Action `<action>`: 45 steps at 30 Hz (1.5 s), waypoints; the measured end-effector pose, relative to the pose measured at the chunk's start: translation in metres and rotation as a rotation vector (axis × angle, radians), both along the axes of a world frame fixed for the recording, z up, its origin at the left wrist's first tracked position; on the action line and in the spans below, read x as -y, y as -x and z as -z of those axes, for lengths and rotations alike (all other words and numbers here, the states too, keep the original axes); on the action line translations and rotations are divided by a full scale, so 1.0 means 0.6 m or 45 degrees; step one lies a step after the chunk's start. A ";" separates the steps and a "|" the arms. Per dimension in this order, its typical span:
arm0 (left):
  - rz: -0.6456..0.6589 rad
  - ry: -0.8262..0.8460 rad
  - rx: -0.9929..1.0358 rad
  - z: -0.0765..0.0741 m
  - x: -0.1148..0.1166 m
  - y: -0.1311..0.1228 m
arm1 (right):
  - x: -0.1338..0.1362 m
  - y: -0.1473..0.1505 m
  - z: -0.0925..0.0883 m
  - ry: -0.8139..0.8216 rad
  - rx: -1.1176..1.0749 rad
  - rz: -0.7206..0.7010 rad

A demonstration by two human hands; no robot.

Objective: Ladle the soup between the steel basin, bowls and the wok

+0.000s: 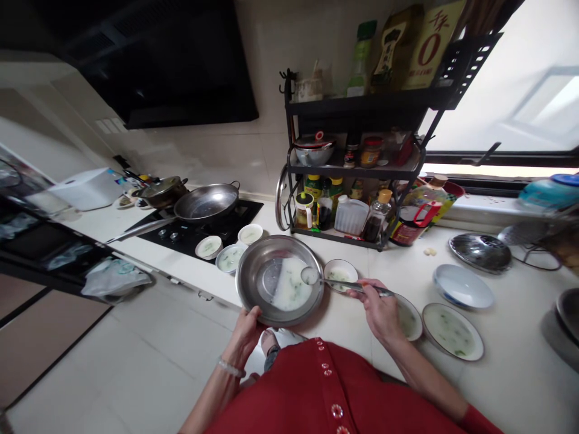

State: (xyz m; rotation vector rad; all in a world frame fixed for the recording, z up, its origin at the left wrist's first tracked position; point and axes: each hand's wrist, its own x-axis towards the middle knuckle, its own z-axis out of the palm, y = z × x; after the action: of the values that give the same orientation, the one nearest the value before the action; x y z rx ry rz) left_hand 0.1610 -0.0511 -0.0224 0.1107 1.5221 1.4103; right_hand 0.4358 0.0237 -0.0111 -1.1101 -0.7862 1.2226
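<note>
My left hand (248, 328) grips the near-left rim of a wide metal basin (257, 283), which is tilted so that pale, milky soup with green bits (292, 289) gathers on its right side. In my right hand (377, 307) is a metal ladle (335, 282), held by the handle. Its bowl is over the soup inside the basin. Just right of the basin stands a bowl of soup (341, 272), under the ladle's handle. Farther right are another soup bowl (409, 319), partly behind my right hand, and a wide soup dish (453, 331).
Three small filled bowls (229, 258) stand left of the basin by the stove edge. A wok (207, 204) and a lidded pot (158, 190) sit on the stove. Behind the basin rises a black rack (357, 169) of bottles and jars. At right lie a pale blue dish (464, 286) and a metal lid (480, 252).
</note>
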 end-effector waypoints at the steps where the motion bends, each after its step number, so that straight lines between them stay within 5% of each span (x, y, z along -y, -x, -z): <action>1: 0.003 0.000 -0.001 0.000 0.000 0.000 | 0.000 -0.006 -0.006 -0.013 -0.002 0.013; 10: 0.010 -0.010 0.034 0.004 0.000 0.003 | 0.001 -0.081 -0.022 -0.103 0.093 0.232; 14: 0.015 -0.030 0.040 0.003 0.001 0.003 | 0.018 -0.102 -0.010 -0.165 0.464 0.160; 19: -0.009 -0.040 0.050 0.006 0.001 0.004 | 0.046 -0.117 0.008 -0.517 0.966 -0.018; 27: 0.027 -0.018 0.022 0.002 -0.001 0.003 | 0.063 -0.121 0.000 -1.130 1.260 -0.213; 35: 0.004 -0.031 0.029 0.007 -0.001 0.004 | 0.055 -0.051 -0.019 -0.569 0.809 -0.040; 45: 0.016 -0.018 0.034 0.006 -0.001 0.002 | 0.021 0.041 0.029 -0.622 0.728 -0.380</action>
State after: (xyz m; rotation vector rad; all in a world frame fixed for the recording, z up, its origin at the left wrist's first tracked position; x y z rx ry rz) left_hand 0.1595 -0.0503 -0.0259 0.1094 1.4871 1.4072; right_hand 0.4112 0.0111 -0.0286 -0.9541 -1.6380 0.8709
